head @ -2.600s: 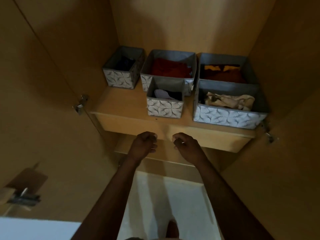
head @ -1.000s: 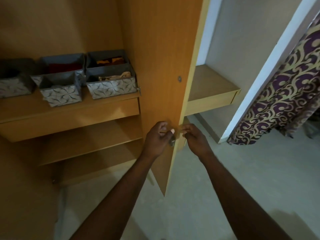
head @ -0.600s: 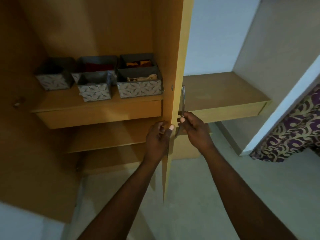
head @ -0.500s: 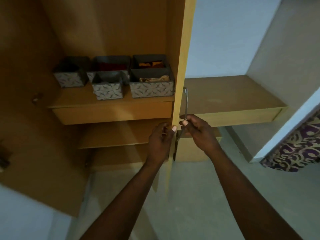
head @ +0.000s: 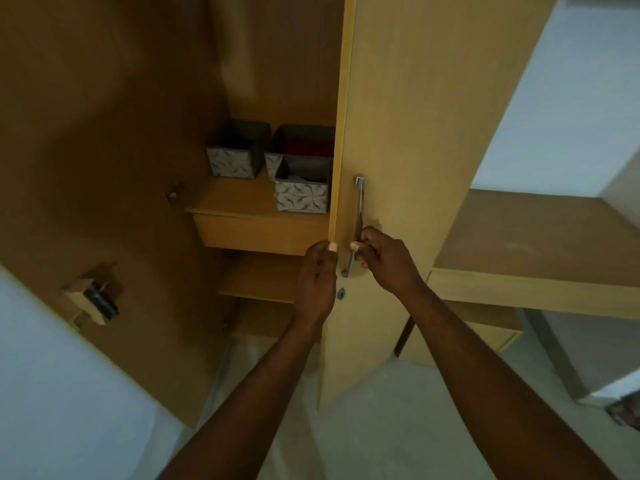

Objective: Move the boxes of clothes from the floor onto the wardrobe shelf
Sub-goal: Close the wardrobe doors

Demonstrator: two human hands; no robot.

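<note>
Head camera looks down along two bare forearms that reach forward above the pale floor (head: 363, 438). The left hand (head: 317, 271) grips the free edge of the right door (head: 408, 133) of the wardrobe. Its thumb tip lies on the edge, and the other fingers go round behind it, out of sight. The right hand (head: 386, 261) holds the lower part of the metal handle (head: 359, 209), with the fingers curled round the bar. Just below the handle there is a small keyhole (head: 341, 293).

This door stands partly across the opening and hides the right part of the inside. At the left, the other door (head: 69, 168) stands wide open, with a lock piece (head: 95, 301) on its inner face.

Behind the hands, inside the wardrobe, three boxes are visible on the shelf (head: 239, 207). The front box (head: 302, 197) stands near the front edge of the shelf, and the door cuts off its right side. The back box (head: 304, 142), with something red inside, stands directly behind it. The left box (head: 235, 154) stands apart from these two, and its contents are too dark to tell.

To the right of the wardrobe, a wooden ledge (head: 536, 244) stands against the light wall (head: 571, 98).
</note>
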